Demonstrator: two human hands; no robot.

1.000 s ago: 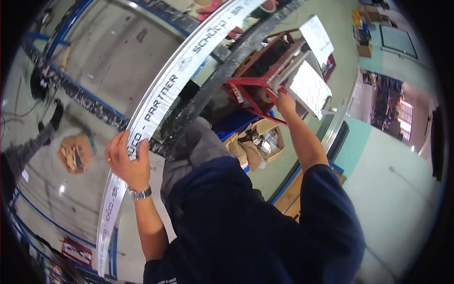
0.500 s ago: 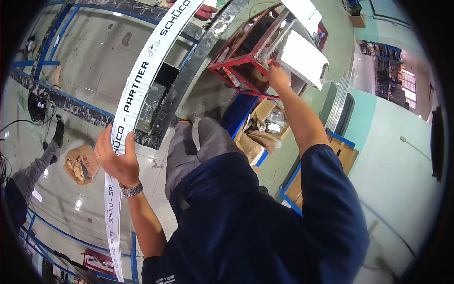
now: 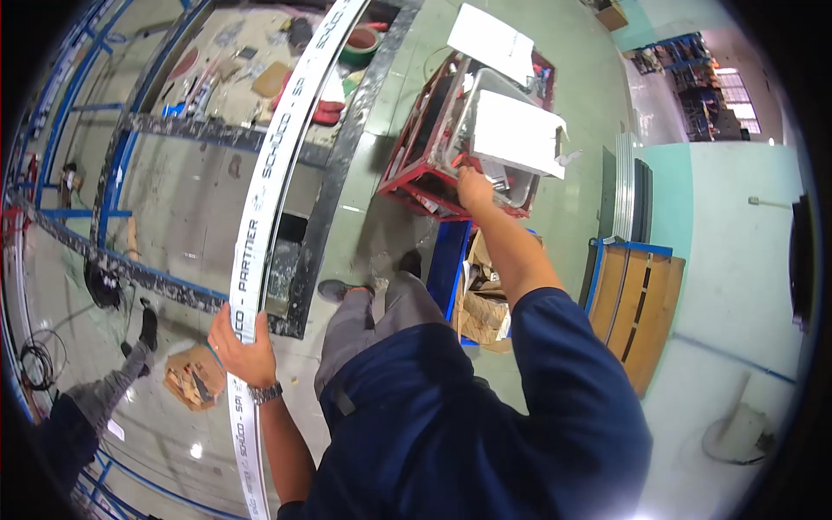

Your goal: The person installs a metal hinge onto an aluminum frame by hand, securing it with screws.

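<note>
A long white profile with printed "SCHÜCO - PARTNER" film runs across a dark, paint-spotted metal frame. My left hand is wrapped around the profile near the frame's near corner, thumb on one side and fingers on the other. Stretched out to the right, my right hand is closed at the edge of a red metal cart. Something orange-red shows by its fingertips, but I cannot make out its kind. A white board lies over the cart's grey tray beside that hand.
Red gloves, a green tape roll and small tools lie on the far bench. Cardboard scraps fill a blue-sided bin below the cart. Another person's leg and an open carton are at left.
My view has tilted and shifted, showing more of the far bench. My left hand stays around the profile; my right hand stays at the cart's edge.
</note>
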